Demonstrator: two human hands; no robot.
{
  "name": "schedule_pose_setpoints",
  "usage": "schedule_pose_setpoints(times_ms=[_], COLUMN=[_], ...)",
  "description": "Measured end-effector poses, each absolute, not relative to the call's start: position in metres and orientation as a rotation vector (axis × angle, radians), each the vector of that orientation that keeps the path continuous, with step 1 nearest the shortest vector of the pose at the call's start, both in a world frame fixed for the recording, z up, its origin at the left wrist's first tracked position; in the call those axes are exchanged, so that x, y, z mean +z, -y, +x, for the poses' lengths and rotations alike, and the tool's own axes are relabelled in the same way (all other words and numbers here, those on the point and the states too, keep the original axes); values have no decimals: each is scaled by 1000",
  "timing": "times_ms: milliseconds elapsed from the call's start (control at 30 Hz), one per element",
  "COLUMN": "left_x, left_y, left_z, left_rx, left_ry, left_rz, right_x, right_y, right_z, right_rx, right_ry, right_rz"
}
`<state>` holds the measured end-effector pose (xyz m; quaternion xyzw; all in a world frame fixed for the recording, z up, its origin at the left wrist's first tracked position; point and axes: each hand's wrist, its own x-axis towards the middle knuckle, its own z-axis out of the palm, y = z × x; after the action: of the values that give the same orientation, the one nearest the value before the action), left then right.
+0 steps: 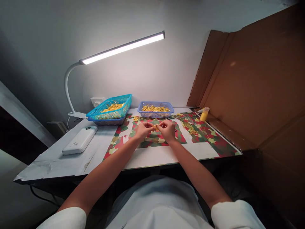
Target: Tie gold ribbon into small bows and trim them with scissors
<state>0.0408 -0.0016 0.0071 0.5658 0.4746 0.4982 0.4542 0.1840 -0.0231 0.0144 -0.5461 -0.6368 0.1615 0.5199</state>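
Over the middle of the patterned sheet, my left hand [144, 130] and my right hand [167, 129] meet fingertip to fingertip. Between them they pinch a small golden piece [155, 126], mostly hidden by the fingers; its exact kind is too small to make out. Just behind the hands stands a lilac basket [156, 115] holding many golden pieces [154, 108]. A loose heap of thin golden strands [190, 128] lies on the sheet to the right of my right hand.
Stacked turquoise and blue baskets [126, 106] with more golden pieces stand back left. A white power bank [80, 140] lies at left, below a lit desk lamp [124, 48]. A yellow thread spool [204, 114] stands at right, beside a tall cardboard panel [250, 79].
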Motion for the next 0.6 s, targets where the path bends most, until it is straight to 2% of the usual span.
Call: schedule_pose_setpoints(times_ms=[133,333,400,533,600], left_x=[10,14,14,11,10], left_y=[5,8,8,6,5], left_z=[41,38,37,37,37], left_rx=[1164,1093,1108,1097,1096], left_ry=[-1212,-1254,-1266,-1267,-1272], left_rz=[1346,1244,1242,1271,1308], right_x=[14,21,25,30,31], right_y=[22,17,17,16,14], right_z=[186,197,196,189,187], right_rx=[299,531,422,37,-43], right_ry=[1522,1798,2001,2304,2416], right_rz=[-1316,-1056,-1065,-1415,-1491])
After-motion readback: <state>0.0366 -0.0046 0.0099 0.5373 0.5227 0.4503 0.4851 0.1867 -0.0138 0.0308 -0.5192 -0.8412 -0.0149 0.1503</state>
